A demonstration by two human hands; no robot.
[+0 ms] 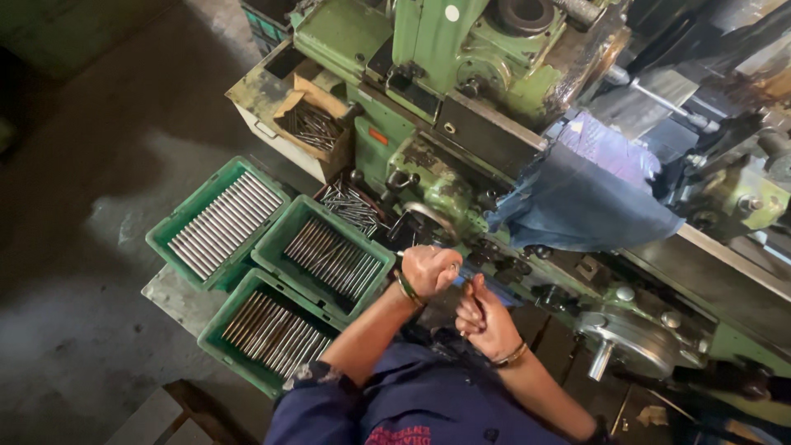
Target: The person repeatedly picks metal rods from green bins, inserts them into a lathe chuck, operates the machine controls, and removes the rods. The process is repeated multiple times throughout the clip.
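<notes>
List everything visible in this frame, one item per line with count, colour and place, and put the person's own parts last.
Green metal lathe machine: one, green, oil-stained, across the top and right.
Green plastic crates of steel rods: three, green, on the floor left of the hands.
Brown cardboard box of rods: one, brown, on the machine's left end.
Loose steel rods: a pile, grey, between box and crates.
Blue cloth: one, blue, draped over the machine bed.
Silver handwheel: one, grey, lower right.
Left hand: fist closed, bangle on wrist; contents hidden.
Right hand: closed, beside the left; contents unclear.
</notes>
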